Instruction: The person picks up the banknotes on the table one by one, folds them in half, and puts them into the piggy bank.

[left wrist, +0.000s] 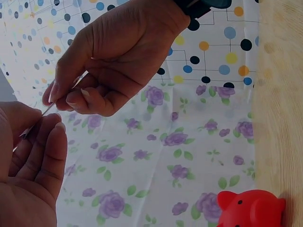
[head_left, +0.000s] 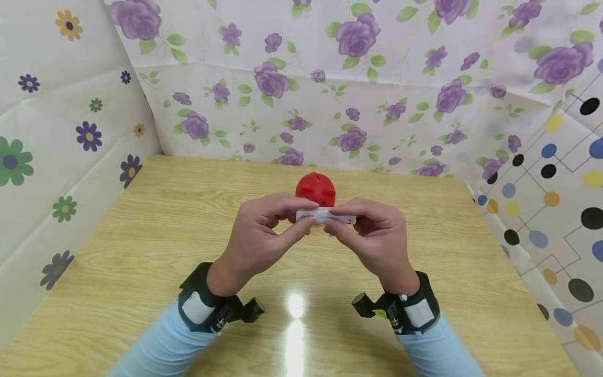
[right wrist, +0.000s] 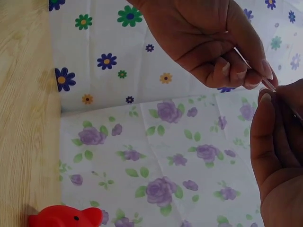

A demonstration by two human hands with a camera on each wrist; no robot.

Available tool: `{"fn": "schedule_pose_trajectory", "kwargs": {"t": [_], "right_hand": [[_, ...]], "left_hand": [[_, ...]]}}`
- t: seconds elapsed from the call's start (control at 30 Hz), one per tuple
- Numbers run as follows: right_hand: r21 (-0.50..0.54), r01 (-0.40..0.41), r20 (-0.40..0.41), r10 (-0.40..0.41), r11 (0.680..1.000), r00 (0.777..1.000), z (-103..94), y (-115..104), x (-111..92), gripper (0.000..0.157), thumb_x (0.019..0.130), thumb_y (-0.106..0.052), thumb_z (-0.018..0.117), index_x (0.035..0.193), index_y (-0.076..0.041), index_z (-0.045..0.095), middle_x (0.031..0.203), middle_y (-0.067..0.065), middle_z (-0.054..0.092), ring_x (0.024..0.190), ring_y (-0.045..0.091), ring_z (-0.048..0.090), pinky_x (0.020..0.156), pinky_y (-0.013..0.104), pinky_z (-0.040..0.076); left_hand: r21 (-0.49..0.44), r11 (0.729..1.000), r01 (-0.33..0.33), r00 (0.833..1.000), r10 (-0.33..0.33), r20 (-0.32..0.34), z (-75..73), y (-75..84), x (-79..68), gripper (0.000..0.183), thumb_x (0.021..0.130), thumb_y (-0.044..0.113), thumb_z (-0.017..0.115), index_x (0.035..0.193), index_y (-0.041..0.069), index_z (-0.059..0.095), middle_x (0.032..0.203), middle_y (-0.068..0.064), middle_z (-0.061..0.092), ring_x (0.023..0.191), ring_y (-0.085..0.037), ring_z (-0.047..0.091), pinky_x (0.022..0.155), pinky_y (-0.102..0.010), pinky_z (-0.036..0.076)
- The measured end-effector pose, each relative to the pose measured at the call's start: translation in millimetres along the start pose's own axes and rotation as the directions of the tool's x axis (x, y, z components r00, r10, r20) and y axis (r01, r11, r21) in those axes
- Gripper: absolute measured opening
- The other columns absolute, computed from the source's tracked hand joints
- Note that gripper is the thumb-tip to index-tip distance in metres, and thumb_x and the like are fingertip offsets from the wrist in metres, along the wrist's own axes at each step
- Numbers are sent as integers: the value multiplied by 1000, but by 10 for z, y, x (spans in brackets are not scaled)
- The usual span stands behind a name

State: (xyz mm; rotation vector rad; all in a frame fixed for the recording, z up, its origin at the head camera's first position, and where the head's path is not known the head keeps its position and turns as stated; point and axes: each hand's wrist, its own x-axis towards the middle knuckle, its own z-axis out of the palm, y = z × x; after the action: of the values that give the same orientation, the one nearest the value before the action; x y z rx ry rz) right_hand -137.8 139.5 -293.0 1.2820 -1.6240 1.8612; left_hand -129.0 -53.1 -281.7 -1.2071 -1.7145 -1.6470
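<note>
A narrow white strip, which looks like folded paper with small dark and reddish marks, is held level in front of me. My left hand pinches its left part between thumb and fingers. On the other side my right hand pinches the right part the same way, the fingertips of both hands close together. Both wrist views show the strip nearly edge-on as a thin line. Just behind the hands stands a red piggy bank with a slot on top, its lower part hidden in the head view.
The wooden table reaches to a rose-patterned cloth at the back. A flower-patterned cloth borders the left side, a dotted one the right. Each wrist wears a black strap with a camera.
</note>
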Motion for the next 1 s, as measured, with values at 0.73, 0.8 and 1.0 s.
{"fn": "schedule_pose_trajectory", "kwargs": {"t": [0.73, 0.8, 1.0], "right_hand": [[-128, -110, -49, 104, 986, 993, -60, -26, -22, 27, 84, 4, 67, 109, 11, 59, 79, 21, 63, 64, 30, 63, 62, 38, 54], [-89, -107, -35, 104, 990, 994, -70, -13, -21, 21, 85, 6, 65, 104, 12, 60, 80, 23, 63, 65, 31, 63, 60, 38, 54], [22, -102, -8, 102, 995, 995, -97, 22, -37, 19, 84, 0, 70, 97, 11, 63, 85, 24, 62, 68, 29, 62, 61, 35, 54]], "left_hand": [[86, 991, 105, 994, -103, -27, -79, 30, 7, 41, 72, -25, 65, 110, -9, 58, 69, -8, 58, 57, -19, 57, 48, -27, 46], [68, 988, 137, 991, -136, -17, -84, 24, 3, 41, 74, -24, 64, 111, -9, 57, 68, -8, 57, 56, -18, 57, 49, -29, 48], [-148, 957, 249, 969, -244, 50, -78, 9, -27, 13, 85, -10, 63, 97, -9, 62, 76, -13, 61, 57, -23, 57, 54, -35, 51]]}}
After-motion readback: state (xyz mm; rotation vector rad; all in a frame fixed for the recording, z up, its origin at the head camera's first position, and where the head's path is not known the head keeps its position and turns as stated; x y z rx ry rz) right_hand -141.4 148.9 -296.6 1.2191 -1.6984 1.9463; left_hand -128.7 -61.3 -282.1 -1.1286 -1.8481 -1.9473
